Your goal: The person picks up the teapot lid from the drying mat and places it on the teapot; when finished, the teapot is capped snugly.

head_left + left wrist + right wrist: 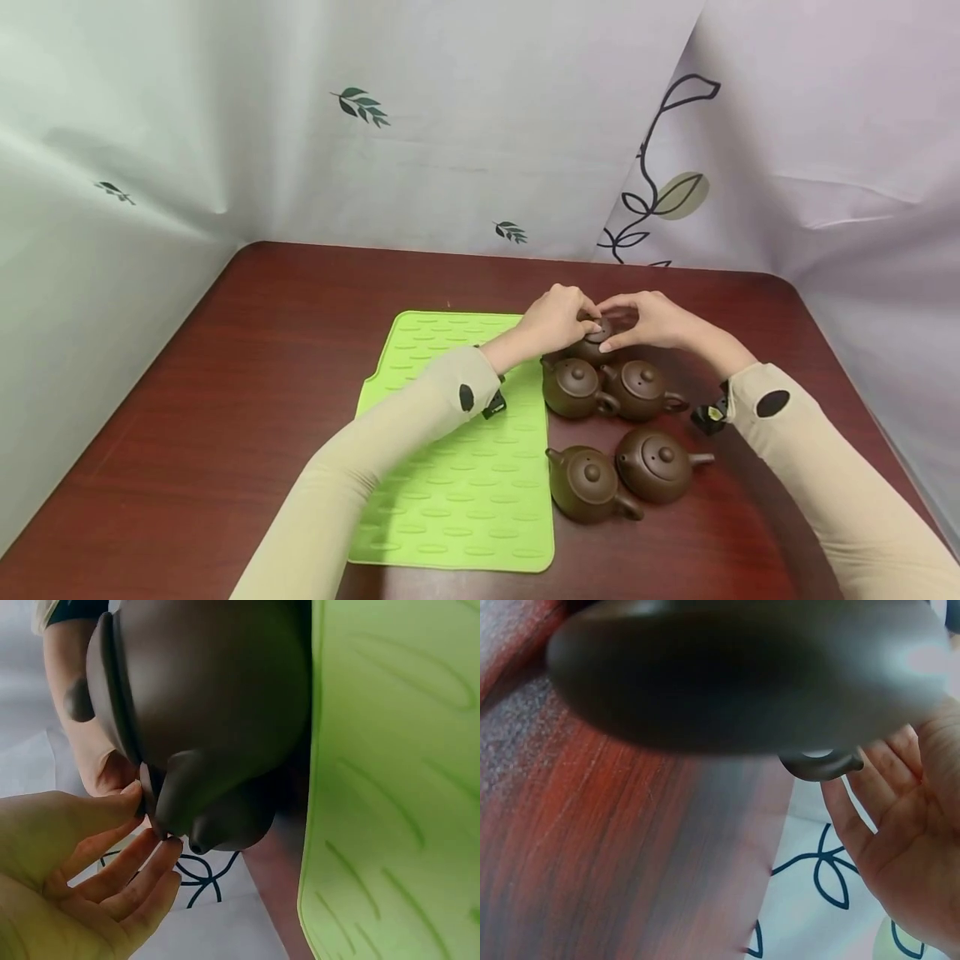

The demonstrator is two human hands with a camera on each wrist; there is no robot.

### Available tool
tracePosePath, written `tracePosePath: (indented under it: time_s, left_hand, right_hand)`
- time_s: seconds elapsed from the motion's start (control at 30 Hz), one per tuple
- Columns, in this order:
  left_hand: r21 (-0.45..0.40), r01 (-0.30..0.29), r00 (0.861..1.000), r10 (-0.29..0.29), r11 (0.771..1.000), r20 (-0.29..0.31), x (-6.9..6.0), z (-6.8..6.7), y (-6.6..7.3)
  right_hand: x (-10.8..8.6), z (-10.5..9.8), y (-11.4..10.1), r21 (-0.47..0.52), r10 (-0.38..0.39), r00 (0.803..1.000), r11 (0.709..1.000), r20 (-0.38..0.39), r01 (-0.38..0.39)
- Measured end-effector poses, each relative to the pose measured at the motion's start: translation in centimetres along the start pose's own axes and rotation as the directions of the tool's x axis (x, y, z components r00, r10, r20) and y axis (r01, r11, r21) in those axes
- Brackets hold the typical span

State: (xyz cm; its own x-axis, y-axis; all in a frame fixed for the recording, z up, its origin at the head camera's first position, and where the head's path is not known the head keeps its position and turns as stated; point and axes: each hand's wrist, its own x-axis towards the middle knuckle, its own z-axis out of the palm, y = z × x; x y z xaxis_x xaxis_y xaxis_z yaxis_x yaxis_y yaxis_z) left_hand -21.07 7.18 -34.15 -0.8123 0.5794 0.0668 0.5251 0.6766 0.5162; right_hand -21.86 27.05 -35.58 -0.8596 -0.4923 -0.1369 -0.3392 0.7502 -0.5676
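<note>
Several brown clay teapots stand beside the mat in the head view. My left hand point(553, 319) is at the farthest teapot point(597, 353), its thumb and fingers pinching the lid point(601, 333) near the knob. From the right, my right hand point(654, 320) curves round the same teapot, with the thumb at the near side and fingers behind. A closer teapot point(210, 682) hides much of that pot in the left wrist view. In the right wrist view, the fingers reach behind a handle point(819, 766), past a blurred teapot body point(735, 682).
A green textured mat point(457, 500) lies left of the teapots, under my left forearm. Nearer me are two middle teapots point(576, 387) and two front teapots point(588, 487), spouts and handles sticking out. The dark red table point(225, 400) meets a white patterned curtain point(450, 150).
</note>
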Motion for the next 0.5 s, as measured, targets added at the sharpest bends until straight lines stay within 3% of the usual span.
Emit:
tracePosePath:
  time_s: [0.23, 0.5]
  left_hand:
    - [0.089, 0.091, 0.996, -0.090, 0.992, -0.015, -0.01, 0.29, 0.75]
    - [0.165, 0.109, 0.994, -0.109, 0.980, -0.010, 0.18, 0.80, 0.51]
  right_hand:
    - [-0.18, -0.02, 0.15, 0.001, 0.018, 1.000, 1.000, -0.002, -0.018]
    - [-0.17, 0.14, 0.13, 0.047, 0.017, 1.000, 0.999, 0.010, -0.017]
